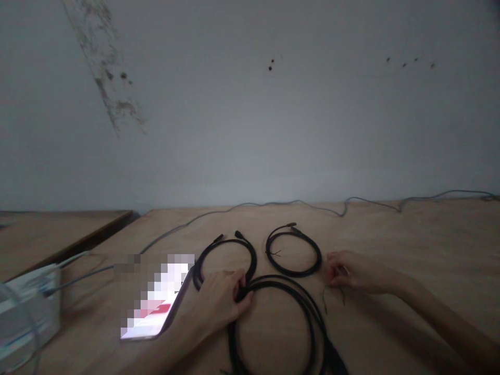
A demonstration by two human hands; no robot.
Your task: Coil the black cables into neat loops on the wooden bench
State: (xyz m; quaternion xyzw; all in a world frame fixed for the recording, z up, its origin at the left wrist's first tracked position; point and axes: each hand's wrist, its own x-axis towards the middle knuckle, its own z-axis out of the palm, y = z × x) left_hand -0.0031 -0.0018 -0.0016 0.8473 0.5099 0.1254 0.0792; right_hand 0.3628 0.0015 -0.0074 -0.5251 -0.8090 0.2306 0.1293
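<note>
Three coils of black cable lie on the wooden table. My left hand [224, 297] is closed on the upper left part of the large near coil [312, 323], thumb and fingers pinching it. Just behind that hand is the left coil [253, 255], with two plug ends at its top. The right coil [318, 255] has a thin tie on its left side and two ends at the top. Beside it on the right, my right hand [341, 271] is closed in a pinch on a thin wire tie [325, 301], whose ends hang below the fingers.
A lit phone or tablet [164, 307], partly pixelated, lies left of my left hand. At the far left is a white object [29, 317] with cables. A grey cable [207, 213] runs along the table's back edge by the wall.
</note>
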